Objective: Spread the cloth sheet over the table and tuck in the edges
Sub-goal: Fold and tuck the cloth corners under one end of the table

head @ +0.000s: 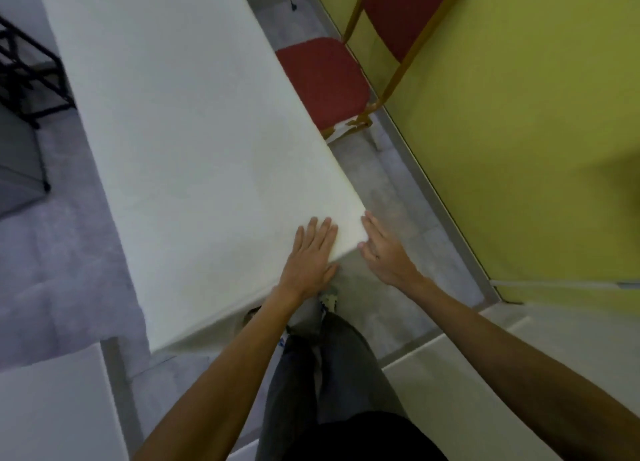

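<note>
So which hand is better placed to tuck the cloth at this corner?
Right, probably. The right hand sits beside the corner of the cloth sheet, at its hanging edge; the left hand rests flat on top, seemingly pinning it.

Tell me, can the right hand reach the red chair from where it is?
Probably not without a step forward. The right hand lies flat against the cloth at its near corner, and the chair stands well farther along that side, by the yellow wall. Only bare floor lies between them.

Long table (242,317) on grey floor (62,280), white cloth sheet (180,121) over it — smooth, edges hanging
</note>
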The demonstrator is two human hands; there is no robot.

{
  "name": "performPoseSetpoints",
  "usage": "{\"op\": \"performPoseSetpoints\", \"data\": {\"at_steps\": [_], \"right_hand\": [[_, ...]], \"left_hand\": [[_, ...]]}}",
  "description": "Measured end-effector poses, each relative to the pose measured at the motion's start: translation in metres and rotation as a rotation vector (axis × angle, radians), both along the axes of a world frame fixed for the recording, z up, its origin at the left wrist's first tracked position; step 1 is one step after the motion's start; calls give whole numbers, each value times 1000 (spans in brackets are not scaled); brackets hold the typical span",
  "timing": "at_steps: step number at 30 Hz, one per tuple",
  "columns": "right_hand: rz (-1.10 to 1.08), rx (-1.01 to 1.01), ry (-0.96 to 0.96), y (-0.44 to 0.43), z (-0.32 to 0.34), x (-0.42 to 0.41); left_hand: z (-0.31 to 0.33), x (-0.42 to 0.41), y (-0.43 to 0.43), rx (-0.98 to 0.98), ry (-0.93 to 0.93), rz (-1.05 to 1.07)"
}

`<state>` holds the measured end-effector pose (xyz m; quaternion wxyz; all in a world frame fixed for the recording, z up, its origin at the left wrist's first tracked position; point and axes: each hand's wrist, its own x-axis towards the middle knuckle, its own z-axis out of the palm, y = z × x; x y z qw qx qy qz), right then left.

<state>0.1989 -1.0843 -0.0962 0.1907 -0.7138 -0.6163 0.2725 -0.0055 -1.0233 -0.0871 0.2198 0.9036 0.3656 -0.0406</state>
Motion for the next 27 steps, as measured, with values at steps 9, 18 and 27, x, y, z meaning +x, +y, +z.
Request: {"op": "performPoseSetpoints", "data": {"at_steps": [9,18,27], "right_hand": [[-404,16,233,-8,-38,7],[-751,-38,353,-23,-57,-18],[-1294,29,540,-15,-75,-49]], "left_hand": [[-19,99,50,168,13,-474],[-22,114,48,199,-37,-405],[-31,111,46,207,-26,-386]]}}
